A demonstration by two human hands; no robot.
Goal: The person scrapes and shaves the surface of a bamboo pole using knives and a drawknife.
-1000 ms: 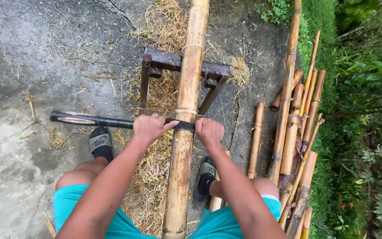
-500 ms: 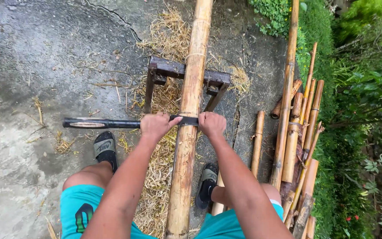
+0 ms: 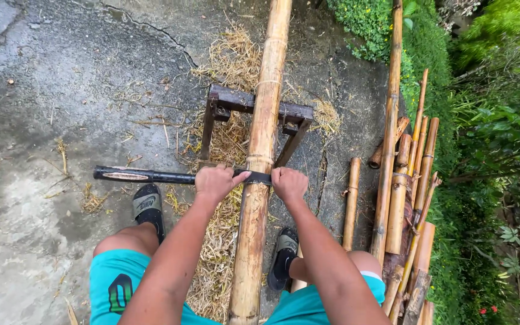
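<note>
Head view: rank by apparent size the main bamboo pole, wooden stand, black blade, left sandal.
1. Bamboo pole, spans the frame.
2. Wooden stand, though partly hidden behind the pole.
3. Black blade, long but thin.
4. Left sandal.

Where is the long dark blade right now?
In the head view the blade lies crosswise over the bamboo pole, gripped by the left hand and right hand, just below the wooden stand.
</note>
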